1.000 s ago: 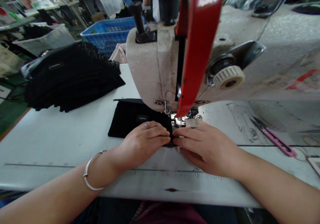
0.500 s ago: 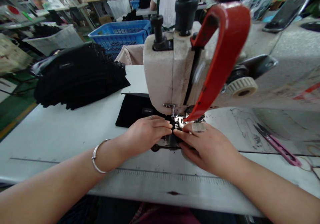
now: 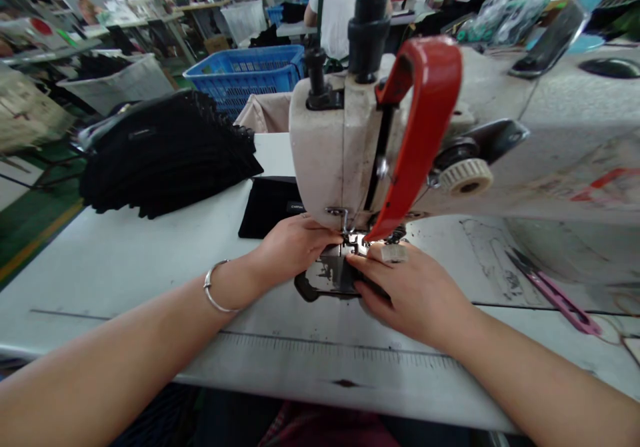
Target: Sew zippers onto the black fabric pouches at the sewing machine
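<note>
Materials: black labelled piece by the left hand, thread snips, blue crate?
Black labelled piece: likely fabric, matte, no sheen.
Thread snips: dark blades, probably steel; pink handle, painted metal or plastic, can't tell.
Blue crate: probably moulded plastic, slight gloss, slotted walls.

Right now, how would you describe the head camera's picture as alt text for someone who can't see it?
At a sewing machine, the left hand rests on a labelled black cloth, with the right hand close by. A pile of dark fabric lies left on the pale table; pink scissors lie right.
</note>
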Demonstrator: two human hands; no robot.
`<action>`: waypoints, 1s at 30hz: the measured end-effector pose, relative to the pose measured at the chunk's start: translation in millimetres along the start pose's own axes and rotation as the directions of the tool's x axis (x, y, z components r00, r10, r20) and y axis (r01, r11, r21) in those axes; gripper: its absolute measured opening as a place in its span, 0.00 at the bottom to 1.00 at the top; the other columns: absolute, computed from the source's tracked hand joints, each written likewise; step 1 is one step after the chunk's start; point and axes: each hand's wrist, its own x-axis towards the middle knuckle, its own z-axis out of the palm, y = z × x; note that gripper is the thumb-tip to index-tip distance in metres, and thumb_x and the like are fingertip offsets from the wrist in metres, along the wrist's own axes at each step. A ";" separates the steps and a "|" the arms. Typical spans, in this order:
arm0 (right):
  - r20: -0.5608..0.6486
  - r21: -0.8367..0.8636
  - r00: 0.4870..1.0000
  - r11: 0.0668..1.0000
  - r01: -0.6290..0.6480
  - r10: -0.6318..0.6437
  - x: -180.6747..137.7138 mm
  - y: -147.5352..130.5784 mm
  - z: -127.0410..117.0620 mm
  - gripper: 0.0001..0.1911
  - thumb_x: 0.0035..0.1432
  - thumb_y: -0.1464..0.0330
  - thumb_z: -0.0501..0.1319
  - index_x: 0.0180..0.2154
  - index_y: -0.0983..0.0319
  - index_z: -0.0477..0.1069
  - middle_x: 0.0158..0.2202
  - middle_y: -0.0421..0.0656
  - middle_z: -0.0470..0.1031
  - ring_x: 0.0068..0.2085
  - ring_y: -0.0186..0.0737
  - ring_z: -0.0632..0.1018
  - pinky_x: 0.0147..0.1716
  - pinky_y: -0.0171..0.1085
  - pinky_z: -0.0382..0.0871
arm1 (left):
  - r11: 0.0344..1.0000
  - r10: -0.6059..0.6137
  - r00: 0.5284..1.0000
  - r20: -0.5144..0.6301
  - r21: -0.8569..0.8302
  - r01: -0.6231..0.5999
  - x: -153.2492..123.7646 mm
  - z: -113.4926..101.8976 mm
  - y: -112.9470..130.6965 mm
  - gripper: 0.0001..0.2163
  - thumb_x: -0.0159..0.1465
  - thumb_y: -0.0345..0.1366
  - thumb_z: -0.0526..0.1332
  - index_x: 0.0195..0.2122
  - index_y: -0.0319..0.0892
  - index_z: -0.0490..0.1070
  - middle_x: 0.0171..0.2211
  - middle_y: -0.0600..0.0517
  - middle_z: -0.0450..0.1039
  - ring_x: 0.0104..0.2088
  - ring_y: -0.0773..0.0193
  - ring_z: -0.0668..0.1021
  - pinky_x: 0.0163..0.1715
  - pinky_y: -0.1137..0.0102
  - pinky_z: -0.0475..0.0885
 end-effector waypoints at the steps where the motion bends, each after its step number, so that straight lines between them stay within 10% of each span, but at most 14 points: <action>1: 0.000 0.000 1.000 1.000 0.002 -0.002 0.1 0.1 0.1 0.18 0.63 0.67 0.55 0.52 0.63 0.72 0.47 0.48 0.74 0.45 0.52 0.75 0.44 0.50 0.71 | 1.000 0.002 1.000 -0.003 0.001 -0.002 -0.1 0.4 -0.6 0.11 0.66 0.29 0.58 0.42 0.45 0.79 0.44 0.53 0.80 0.45 0.62 0.81 0.48 0.69 0.76; 19: 0.009 -0.044 1.000 0.999 0.006 -0.006 -0.2 0.8 0.2 0.15 0.64 0.66 0.56 0.50 0.61 0.73 0.46 0.45 0.75 0.43 0.48 0.75 0.43 0.47 0.68 | 0.991 0.033 0.985 0.172 0.122 -0.054 1.2 -5.5 -9.0 0.17 0.67 0.24 0.53 0.52 0.43 0.73 0.51 0.49 0.76 0.51 0.59 0.77 0.52 0.64 0.73; 24: -0.020 -0.085 0.998 0.995 0.061 -0.062 -0.8 0.1 4.1 0.15 0.66 0.67 0.53 0.50 0.62 0.73 0.44 0.46 0.76 0.41 0.45 0.75 0.40 0.45 0.64 | 0.954 -0.027 0.924 0.381 0.286 -0.090 7.5 -28.8 0.0 0.20 0.65 0.22 0.50 0.55 0.42 0.69 0.54 0.46 0.73 0.54 0.54 0.74 0.54 0.59 0.69; 30: 0.023 -0.083 0.993 0.990 0.115 -0.113 0.6 -8.3 4.2 0.26 0.62 0.68 0.56 0.62 0.61 0.62 0.40 0.43 0.74 0.37 0.43 0.74 0.34 0.43 0.57 | 0.985 -0.163 0.738 0.655 0.147 0.087 23.4 -63.3 37.4 0.23 0.63 0.25 0.50 0.60 0.39 0.63 0.57 0.44 0.70 0.55 0.56 0.75 0.56 0.62 0.69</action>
